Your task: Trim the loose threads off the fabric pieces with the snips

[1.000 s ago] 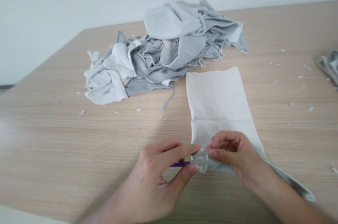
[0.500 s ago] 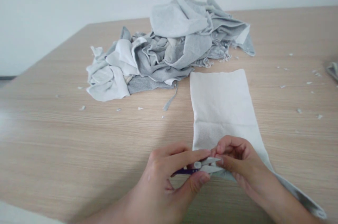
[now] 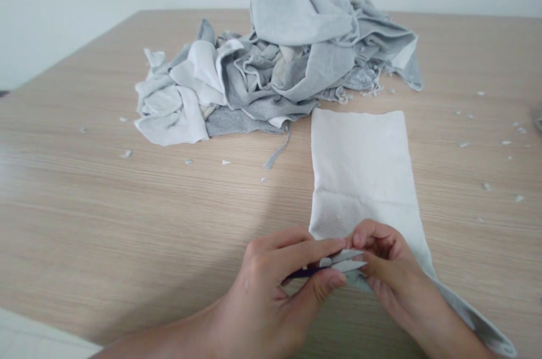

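Observation:
Thread snips [image 3: 345,262] with a dark blue handle sit in my left hand [image 3: 282,285], their two pale blades pointing right and slightly apart. My right hand [image 3: 396,268] pinches the near edge of a white cloth piece [image 3: 364,161], close beside the blade tips. Most of the cloth lies flat on the table, creased across its middle. Its lower right part runs under my right forearm, where a grey underside shows. The edge between my right fingertips is mostly hidden.
A heap of crumpled grey and white cloth pieces [image 3: 254,77] lies at the back of the wooden table [image 3: 169,223]. Small white scraps [image 3: 486,185] are scattered on both sides. A pale sheet [image 3: 38,339] shows at the lower left, and a dark item is cut off at the right edge.
The view has shifted a little. The snips' blades and both hands sit slightly further right in the picture, with the blade tips against my right fingers. The hold of both hands is unchanged.

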Demonstrator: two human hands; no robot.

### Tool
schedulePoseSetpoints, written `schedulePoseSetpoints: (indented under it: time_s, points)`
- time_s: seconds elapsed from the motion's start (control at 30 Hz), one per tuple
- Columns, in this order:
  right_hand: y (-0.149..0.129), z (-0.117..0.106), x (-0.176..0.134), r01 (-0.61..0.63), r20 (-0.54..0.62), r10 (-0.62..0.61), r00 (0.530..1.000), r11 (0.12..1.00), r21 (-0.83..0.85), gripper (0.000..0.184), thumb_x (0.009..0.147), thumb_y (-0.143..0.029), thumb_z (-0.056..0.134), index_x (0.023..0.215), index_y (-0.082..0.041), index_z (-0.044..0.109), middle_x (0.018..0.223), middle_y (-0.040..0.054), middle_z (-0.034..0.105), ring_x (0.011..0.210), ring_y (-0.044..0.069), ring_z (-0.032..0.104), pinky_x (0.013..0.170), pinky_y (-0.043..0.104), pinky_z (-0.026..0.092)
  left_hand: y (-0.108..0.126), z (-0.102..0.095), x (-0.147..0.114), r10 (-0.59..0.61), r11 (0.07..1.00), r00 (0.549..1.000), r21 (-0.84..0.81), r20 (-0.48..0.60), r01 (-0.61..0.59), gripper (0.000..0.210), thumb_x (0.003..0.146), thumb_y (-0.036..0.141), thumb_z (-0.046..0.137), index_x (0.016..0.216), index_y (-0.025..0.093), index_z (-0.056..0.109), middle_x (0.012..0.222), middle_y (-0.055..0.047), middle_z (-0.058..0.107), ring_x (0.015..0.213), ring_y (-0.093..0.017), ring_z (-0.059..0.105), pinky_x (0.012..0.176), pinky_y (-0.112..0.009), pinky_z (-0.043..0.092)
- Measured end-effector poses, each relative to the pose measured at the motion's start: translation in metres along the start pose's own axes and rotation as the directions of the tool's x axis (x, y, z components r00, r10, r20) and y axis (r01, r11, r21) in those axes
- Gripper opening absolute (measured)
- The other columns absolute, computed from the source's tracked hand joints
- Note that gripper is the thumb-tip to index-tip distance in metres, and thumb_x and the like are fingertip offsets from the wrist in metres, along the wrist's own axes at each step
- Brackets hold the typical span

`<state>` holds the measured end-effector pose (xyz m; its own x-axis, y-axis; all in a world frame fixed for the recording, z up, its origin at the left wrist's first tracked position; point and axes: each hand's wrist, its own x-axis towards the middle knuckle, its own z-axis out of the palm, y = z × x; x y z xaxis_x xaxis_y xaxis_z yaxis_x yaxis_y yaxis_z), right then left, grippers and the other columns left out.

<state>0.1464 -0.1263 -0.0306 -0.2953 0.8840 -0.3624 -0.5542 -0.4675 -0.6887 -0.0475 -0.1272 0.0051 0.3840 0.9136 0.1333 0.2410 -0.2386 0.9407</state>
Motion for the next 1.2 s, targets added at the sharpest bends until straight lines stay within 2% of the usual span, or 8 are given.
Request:
schedulePoseSetpoints:
  time_s: [0.17,0.33,0.53,0.77,0.97,1.2]
  points:
    - [-0.0001,-0.0014,0.0004,-0.005,-0.037,0.003,0.999,0.999,-0.039,0.019,0.066,-0.022,0.094,0.073,-0.023,0.076,0.073,-0.0001,0.077,0.064,0.012,0.072,0.065,0.020,0.060,-0.0013,-0.0010,0.0007,-0.001,1.000,1.000,0.013,0.018,0.001,0.034,0.091,0.016,0.071,0.124,0.021,0.072,0.083,-0.002,0.070,0.068,-0.011,0.064,0.059,-0.021,0.050]
    - [-0.0024,0.0028,-0.0001,0.017,-0.065,-0.016,0.998,1.000,0.012,0.020,0.064,-0.021,0.095,0.071,-0.024,0.076,0.072,-0.0011,0.079,0.065,0.010,0.074,0.062,0.014,0.058,0.0013,-0.0031,0.0018,-0.022,0.999,1.000,0.036,0.016,0.021,0.030,0.090,0.017,0.071,0.121,0.018,0.074,0.081,-0.002,0.068,0.067,-0.010,0.063,0.058,-0.020,0.049]
    - [-0.0018,0.0070,0.0008,0.029,-0.125,-0.028,0.992,1.000,0.002,0.023,0.060,-0.023,0.096,0.067,-0.022,0.074,0.068,-0.0007,0.077,0.059,0.012,0.071,0.057,0.018,0.057,0.0020,0.0003,-0.0002,0.008,0.999,1.000,0.032,-0.009,-0.007,0.032,0.090,0.015,0.070,0.121,0.017,0.073,0.081,-0.002,0.068,0.066,-0.011,0.063,0.059,-0.022,0.051]
    - [0.0006,0.0073,0.0011,0.039,-0.153,-0.039,0.987,0.999,-0.002,0.025,0.059,-0.023,0.097,0.068,-0.023,0.074,0.068,-0.0008,0.077,0.060,0.011,0.072,0.056,0.016,0.057,-0.0002,0.0032,-0.0021,0.044,0.999,0.998,0.032,-0.035,-0.043,0.033,0.090,0.013,0.071,0.122,0.014,0.072,0.082,-0.003,0.069,0.067,-0.011,0.064,0.059,-0.021,0.052]
    - [-0.0004,0.0068,0.0001,0.035,-0.105,-0.031,0.994,0.999,0.032,0.021,0.062,-0.020,0.096,0.070,-0.023,0.076,0.070,-0.0010,0.078,0.060,0.009,0.072,0.056,0.011,0.056,-0.0003,0.0028,-0.0014,0.059,0.998,0.997,0.018,-0.040,-0.058,0.032,0.090,0.013,0.070,0.122,0.013,0.072,0.084,-0.004,0.072,0.069,-0.010,0.065,0.060,-0.020,0.052]
    - [-0.0019,0.0070,-0.0006,0.041,-0.112,-0.040,0.993,0.999,0.013,0.022,0.061,-0.021,0.096,0.069,-0.023,0.076,0.070,-0.0005,0.079,0.061,0.010,0.073,0.059,0.013,0.057,0.0003,0.0037,-0.0004,0.052,0.999,0.998,0.011,-0.044,-0.051,0.030,0.090,0.011,0.070,0.120,0.014,0.073,0.084,-0.004,0.072,0.067,-0.009,0.065,0.058,-0.020,0.051]
